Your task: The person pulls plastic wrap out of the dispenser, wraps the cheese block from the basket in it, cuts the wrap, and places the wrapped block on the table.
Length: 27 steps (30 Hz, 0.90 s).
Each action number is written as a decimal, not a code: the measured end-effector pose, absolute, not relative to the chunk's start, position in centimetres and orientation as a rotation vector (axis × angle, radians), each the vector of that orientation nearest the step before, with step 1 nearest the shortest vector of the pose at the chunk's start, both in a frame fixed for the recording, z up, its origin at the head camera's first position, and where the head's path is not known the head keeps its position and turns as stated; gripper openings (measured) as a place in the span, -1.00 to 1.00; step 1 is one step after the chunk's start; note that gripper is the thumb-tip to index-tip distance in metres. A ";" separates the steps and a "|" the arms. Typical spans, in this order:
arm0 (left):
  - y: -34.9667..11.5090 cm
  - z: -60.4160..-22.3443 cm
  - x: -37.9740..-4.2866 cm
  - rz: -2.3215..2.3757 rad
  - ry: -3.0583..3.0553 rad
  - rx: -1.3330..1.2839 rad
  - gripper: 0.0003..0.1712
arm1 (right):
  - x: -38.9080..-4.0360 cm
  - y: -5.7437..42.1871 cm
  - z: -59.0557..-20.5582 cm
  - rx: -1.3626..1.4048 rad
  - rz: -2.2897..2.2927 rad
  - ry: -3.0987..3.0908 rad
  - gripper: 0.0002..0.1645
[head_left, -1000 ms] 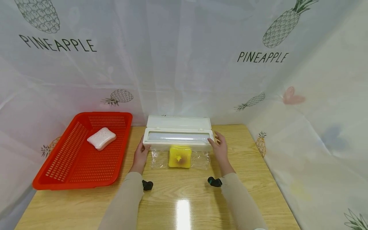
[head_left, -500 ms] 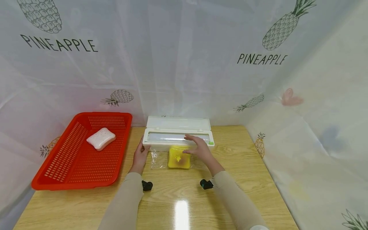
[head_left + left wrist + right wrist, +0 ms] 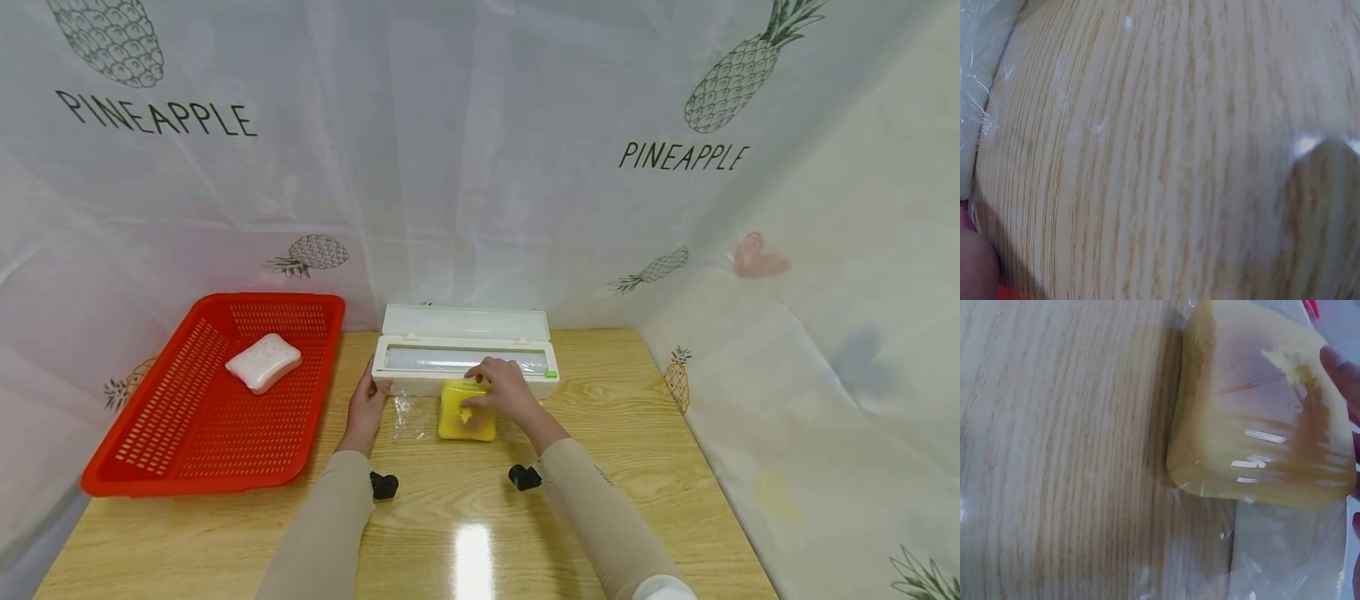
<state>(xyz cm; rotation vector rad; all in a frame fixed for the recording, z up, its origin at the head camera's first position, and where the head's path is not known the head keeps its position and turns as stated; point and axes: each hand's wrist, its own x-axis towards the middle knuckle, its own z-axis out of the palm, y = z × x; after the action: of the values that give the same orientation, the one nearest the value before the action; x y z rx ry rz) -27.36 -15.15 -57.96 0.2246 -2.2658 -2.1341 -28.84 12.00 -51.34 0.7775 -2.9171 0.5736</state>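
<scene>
A white cling film dispenser (image 3: 465, 383) lies across the table with its lid (image 3: 465, 321) raised and a film roll (image 3: 420, 359) inside. My left hand (image 3: 366, 408) grips its left end, thumb at the front. Clear film (image 3: 414, 417) spreads out from its front side onto the table. A yellow, toast-shaped block (image 3: 453, 423) with a browned middle sits on and under this film, right against the dispenser. My right hand (image 3: 508, 392) holds the block, thumb (image 3: 1334, 359) on its top and bent fingers at its far edge. In the left wrist view only a fingertip (image 3: 975, 265) shows.
At the left stands a red plastic basket (image 3: 300, 467) with a white, speckled, pillow-shaped block (image 3: 264, 362) inside. A green cutter slider (image 3: 551, 374) sits at the dispenser's right end. A printed curtain (image 3: 465, 167) hangs behind the wooden table (image 3: 420, 533).
My right hand has left the dispenser's right end and moved left onto the yellow block, uncovering the green slider. The left hand has stayed on the dispenser.
</scene>
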 end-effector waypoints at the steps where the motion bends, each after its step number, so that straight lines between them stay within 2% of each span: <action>1: -15.2 -58.0 -27.3 -2.140 -2.263 0.221 -0.23 | -28.9 11.9 -51.3 0.771 0.539 -2.924 -0.43; 9: -15.1 -57.8 -27.0 -2.154 -2.267 0.205 -0.20 | -28.1 11.2 -51.2 0.744 0.414 -2.976 -0.36; 21: -16.0 -58.3 -26.8 -2.097 -2.277 0.118 -0.23 | -25.4 10.1 -50.6 0.687 0.411 -2.924 -0.61; 27: -15.8 -57.8 -26.5 -2.191 -2.271 0.263 -0.20 | -23.3 9.7 -50.3 0.687 0.345 -2.800 -0.71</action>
<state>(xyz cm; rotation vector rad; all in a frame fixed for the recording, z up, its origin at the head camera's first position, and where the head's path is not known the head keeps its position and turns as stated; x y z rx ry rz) -26.49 -15.84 -57.82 0.2626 -2.2708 -2.1906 -23.34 9.69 -50.29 0.6871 -2.8002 0.3450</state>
